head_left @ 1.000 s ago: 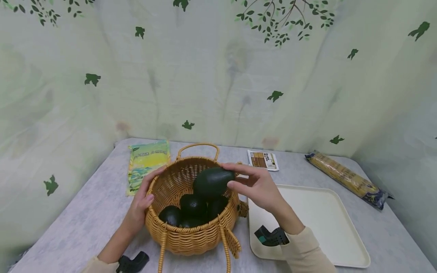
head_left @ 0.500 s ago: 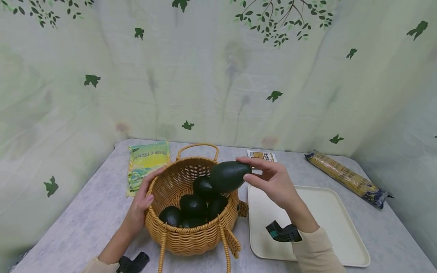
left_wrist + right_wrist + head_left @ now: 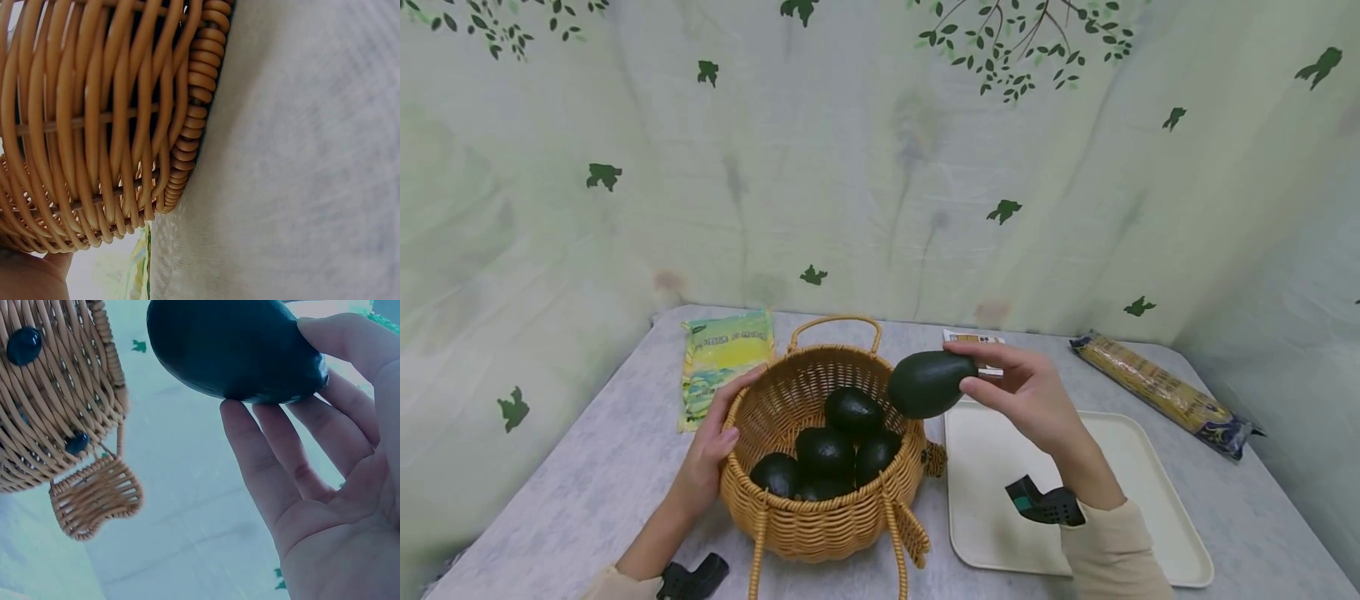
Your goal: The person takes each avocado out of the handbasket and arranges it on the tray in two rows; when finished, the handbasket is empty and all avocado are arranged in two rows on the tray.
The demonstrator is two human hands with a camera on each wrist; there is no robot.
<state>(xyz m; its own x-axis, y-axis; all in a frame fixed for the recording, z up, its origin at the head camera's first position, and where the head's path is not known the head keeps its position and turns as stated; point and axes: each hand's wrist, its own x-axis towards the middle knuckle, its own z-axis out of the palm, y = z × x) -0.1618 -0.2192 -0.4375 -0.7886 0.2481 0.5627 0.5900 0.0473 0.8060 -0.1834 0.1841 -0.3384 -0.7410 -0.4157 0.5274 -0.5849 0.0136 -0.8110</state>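
Observation:
Between the thumb and fingers of my right hand [image 3: 1026,396] is a dark green avocado [image 3: 928,385], held in the air by its narrow end. It hangs past the right rim of a round wicker basket [image 3: 820,529], above the near-left corner of the tray's far edge. My left hand [image 3: 707,454] grips the basket's left rim, thumb on the inner side. Several more avocados [image 3: 825,452] lie inside the basket. In the right wrist view, fingertips and thumb touch the avocado [image 3: 231,350], beside the basket's woven wall [image 3: 62,381]. The left wrist view shows mostly wicker [image 3: 94,125].
A cream tray [image 3: 1000,517] lies right of the basket. Behind it sits a small white packet [image 3: 992,372], partly hidden by the right hand. A long yellow packet [image 3: 1157,387] lies at far right, and a green-yellow bag [image 3: 726,354] at back left. The basket's handle [image 3: 835,318] stands up.
My right hand has lifted the avocado off the others and carried it rightward past the basket rim, uncovering another avocado beneath. The left hand and basket have stayed put.

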